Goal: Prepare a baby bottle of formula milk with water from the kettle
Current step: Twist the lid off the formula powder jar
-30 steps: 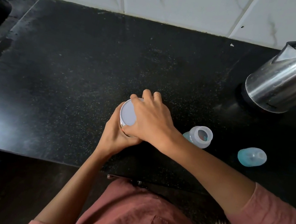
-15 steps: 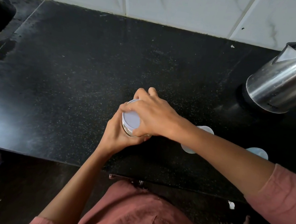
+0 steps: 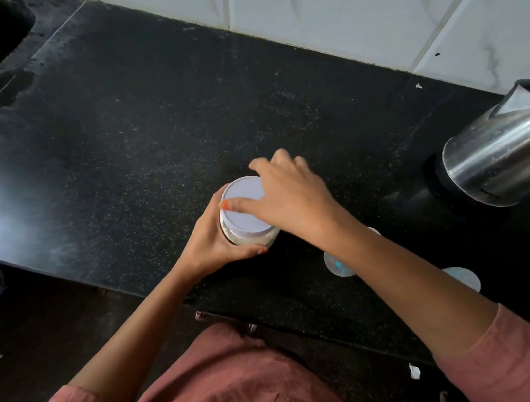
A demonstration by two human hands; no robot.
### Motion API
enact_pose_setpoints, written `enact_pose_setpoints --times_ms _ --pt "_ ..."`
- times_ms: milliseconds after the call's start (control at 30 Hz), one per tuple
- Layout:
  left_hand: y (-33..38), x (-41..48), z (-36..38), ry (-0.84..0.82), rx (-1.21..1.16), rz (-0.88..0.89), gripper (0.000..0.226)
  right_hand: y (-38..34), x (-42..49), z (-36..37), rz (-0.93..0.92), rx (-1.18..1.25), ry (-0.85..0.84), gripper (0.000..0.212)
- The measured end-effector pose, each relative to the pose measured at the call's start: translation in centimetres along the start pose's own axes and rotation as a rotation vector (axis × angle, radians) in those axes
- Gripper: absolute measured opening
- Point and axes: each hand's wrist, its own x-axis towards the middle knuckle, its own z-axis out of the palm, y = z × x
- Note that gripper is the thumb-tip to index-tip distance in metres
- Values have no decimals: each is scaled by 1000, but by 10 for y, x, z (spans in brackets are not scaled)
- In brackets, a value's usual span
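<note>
Centre of the frame: a formula jar (image 3: 245, 232) with a pale lid (image 3: 245, 206) stands on the black counter (image 3: 127, 146). The left hand (image 3: 215, 245) is wrapped around the jar's wall, fingers curled tight against it, steadying it. The right hand (image 3: 288, 194) lies over the lid, thumb stretched flat across the top and fingers bent over the far rim – a twisting hold on the lid. Compared with half a second ago, the right wrist has rotated and more of the lid's face is uncovered, which suggests that the lid is being unscrewed; whether it is already loose cannot be told. To the right of the jar, partly hidden behind the right forearm, stands the baby bottle (image 3: 338, 265), open at the top, and further right its bluish cap (image 3: 463, 277). The steel kettle (image 3: 520, 142) sits at the upper right edge. By this reading the powder step is only beginning – water and scooping are both still to come.
</note>
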Motion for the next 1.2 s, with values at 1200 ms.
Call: enact_pose_setpoints --times_ms 1200 --pt "-2 -2 2 5 -32 -11 89 -7 -9 14 -82 5 -19 85"
